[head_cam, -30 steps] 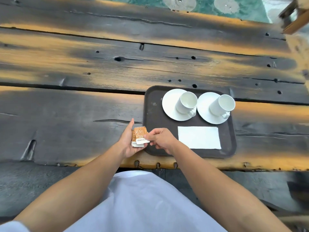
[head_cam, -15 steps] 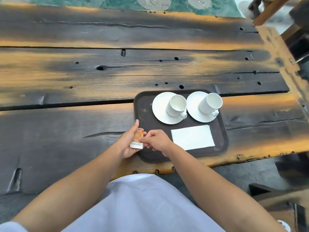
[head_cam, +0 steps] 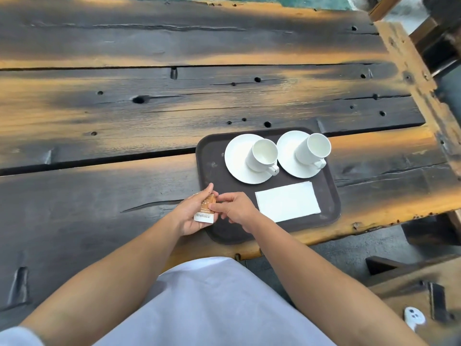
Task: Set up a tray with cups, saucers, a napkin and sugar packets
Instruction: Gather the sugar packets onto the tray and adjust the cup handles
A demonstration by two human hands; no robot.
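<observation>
A dark brown tray [head_cam: 212,156] lies on the wooden table near its front edge. On it stand two white saucers, the left saucer [head_cam: 237,158] and the right saucer [head_cam: 289,156]. Each carries a white cup, the left cup [head_cam: 264,154] and the right cup [head_cam: 315,148]. A folded white napkin [head_cam: 288,202] lies in front of them. At the tray's left front corner my left hand [head_cam: 192,216] holds orange-and-white sugar packets [head_cam: 206,211]. My right hand [head_cam: 235,211] pinches the packets from the right.
The table [head_cam: 149,108] is dark, weathered planks with holes and cracks; its right edge [head_cam: 419,78] is close to the tray. Wooden furniture parts [head_cam: 436,38] stand beyond that edge, and a wooden piece [head_cam: 411,290] lies on the floor at lower right.
The packets have turned more edge-on in my hands, held closer together. The view has swung left, so the tray now sits further right.
</observation>
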